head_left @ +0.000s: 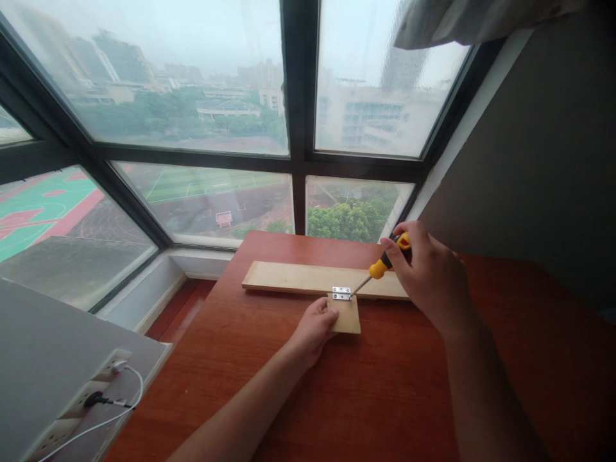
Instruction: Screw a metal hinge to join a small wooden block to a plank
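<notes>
My left hand (315,325) grips a small square wooden board (347,316) by its left edge, thumb on top. A silver metal hinge (341,293) joins this piece to a long pale wooden plank (293,276) lying across the table. In my right hand (428,276) is a yellow and black screwdriver (380,266), its handle wrapped by the fingers. The shaft slants down to the left, and its tip meets the hinge's right end, on the small board's side. Whether a screw sits under the tip is too small to tell.
The reddish-brown wooden table (385,385) stands against large dark-framed windows (299,128). At lower left, a wall ledge carries power sockets (79,407) with plugs and a white cable (140,388). A grey cloth (452,22) hangs at the top right.
</notes>
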Available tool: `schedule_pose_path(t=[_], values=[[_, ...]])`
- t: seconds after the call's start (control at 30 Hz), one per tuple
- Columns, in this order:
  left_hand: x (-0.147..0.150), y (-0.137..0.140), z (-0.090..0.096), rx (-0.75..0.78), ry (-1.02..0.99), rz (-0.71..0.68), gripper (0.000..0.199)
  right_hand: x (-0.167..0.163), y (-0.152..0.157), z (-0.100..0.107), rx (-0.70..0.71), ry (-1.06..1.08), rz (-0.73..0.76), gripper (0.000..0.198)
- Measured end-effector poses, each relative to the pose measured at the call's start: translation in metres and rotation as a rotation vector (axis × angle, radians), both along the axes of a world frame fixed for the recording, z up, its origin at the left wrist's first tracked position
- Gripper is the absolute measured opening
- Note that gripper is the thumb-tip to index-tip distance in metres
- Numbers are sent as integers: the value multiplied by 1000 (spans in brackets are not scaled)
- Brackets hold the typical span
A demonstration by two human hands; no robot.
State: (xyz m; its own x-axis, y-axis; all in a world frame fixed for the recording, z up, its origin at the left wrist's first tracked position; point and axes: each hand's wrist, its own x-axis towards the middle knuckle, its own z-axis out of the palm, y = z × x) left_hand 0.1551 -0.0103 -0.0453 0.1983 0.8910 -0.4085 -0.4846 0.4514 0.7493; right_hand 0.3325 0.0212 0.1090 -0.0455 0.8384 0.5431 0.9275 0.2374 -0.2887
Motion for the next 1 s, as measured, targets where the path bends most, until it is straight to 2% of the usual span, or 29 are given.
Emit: schedule_pose_path(t=[0.07,0.23,0.37,0.43,0.53,0.6,0.77,0.93,1.0], values=[[0,0,0,6,-1,-3,30,2,1,0,-32,13,-3,25],[0,0,1,9,3,-2,30,7,1,1,-122,142,178,28],[0,0,1,-2,7,6,30,5,-1,1,-95,22,33,28],[0,0,1,-3,8,4,31,5,-1,2,-101,25,16,30],[0,0,2,-2,5,3,32,6,-3,3,-156,118,157,34],[0,-1,3,-5,5,3,31,6,-3,4,-174,121,198,34],[0,-1,4,-9,14,4,30,6,-2,4,-109,-4,0,35],[0,0,5,-12,19,-1,28,7,-5,7,-211,171,249,42],[0,0,5,-17,20,-4,28,6,-6,7,-212,160,260,42]])
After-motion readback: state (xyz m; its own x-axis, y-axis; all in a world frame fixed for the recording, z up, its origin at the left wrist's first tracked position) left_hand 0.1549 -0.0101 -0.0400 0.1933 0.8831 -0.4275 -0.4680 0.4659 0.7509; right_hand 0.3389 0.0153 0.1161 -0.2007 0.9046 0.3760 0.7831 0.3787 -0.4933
